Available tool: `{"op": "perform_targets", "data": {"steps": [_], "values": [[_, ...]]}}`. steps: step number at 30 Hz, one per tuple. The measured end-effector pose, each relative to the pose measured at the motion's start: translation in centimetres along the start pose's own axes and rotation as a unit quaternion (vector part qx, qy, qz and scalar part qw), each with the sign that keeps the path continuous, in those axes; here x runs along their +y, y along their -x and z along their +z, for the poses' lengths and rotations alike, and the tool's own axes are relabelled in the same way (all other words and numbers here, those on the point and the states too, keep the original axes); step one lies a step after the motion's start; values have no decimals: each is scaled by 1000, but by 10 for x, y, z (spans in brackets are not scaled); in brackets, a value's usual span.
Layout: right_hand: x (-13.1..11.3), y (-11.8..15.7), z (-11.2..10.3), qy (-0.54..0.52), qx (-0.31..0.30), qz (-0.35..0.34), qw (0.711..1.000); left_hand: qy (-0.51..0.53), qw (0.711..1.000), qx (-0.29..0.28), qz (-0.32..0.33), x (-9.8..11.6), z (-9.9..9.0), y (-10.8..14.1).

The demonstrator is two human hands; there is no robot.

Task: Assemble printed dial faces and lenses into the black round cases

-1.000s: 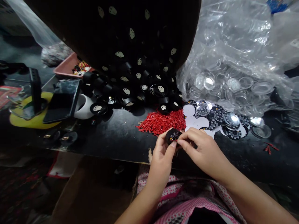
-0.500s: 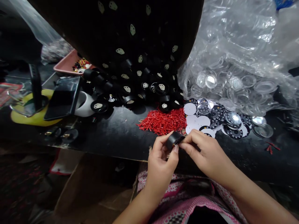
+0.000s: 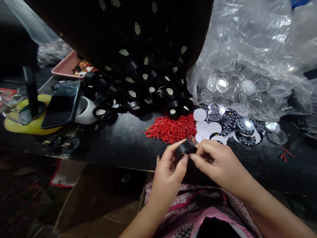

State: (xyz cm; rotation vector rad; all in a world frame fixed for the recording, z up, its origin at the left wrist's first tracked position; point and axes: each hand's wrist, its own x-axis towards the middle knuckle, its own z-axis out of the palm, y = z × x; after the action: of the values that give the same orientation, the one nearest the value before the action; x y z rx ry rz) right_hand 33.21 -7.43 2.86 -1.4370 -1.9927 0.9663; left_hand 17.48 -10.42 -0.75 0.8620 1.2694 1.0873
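Note:
My left hand [image 3: 170, 168] is closed round a black round case [image 3: 185, 148], with the thumb at its lower edge and the fingers behind. The case is tilted, and its inside is mostly hidden from me. At its right end, my right hand [image 3: 214, 157] has thumb and forefinger pinched against the rim; any small part between those fingertips is hidden. Just beyond both hands lies a heap of small red pointers [image 3: 170, 129]. To the right of that heap are scattered round dials [image 3: 209, 129], some showing plain white backs and others black printed faces.
Clear round covers [image 3: 247, 89] spill from a plastic bag at the right. Many black cases [image 3: 132, 94] pile up from a dark container. A phone [image 3: 61, 102] leans on a white ring [image 3: 88, 110] at the left, before a pink tray [image 3: 65, 64]. The table edge [image 3: 123, 165] runs close to me.
The black case has tipped slightly in my left hand, and my right fingertips have shifted a little along its rim. The whole view has slid slightly.

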Motion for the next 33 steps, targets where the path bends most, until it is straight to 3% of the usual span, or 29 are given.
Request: {"op": "perform_targets", "data": {"steps": [3,6,11,14,17,20,22,24,27,31,33], "values": [[5,-5,3,60,29,-82,994,88,993,-32,-72,-1,-3,-6],[11,-9,8,153,41,-149,976,91,991,-34,-91,-5,-4,-7],[11,-13,16,227,60,-179,956,102,988,12,-118,-13,4,-4],[2,-13,14,191,67,-125,971,161,975,35,-148,-17,12,-1],[0,-13,3,110,21,-36,993,77,994,37,-73,-15,14,0],[18,-21,-15,46,-21,-17,999,4,998,53,-29,-13,9,-4],[38,-33,-29,91,46,13,995,59,995,51,-55,-15,7,-7],[58,-46,-41,204,122,75,968,140,986,33,-85,-20,8,-10],[77,-60,-54,269,123,98,950,199,974,2,-109,-29,11,-12],[72,-52,-53,133,157,99,974,238,964,0,-116,-29,15,-15],[60,-39,-42,6,121,90,988,251,960,-10,-127,-25,15,-17]]}}
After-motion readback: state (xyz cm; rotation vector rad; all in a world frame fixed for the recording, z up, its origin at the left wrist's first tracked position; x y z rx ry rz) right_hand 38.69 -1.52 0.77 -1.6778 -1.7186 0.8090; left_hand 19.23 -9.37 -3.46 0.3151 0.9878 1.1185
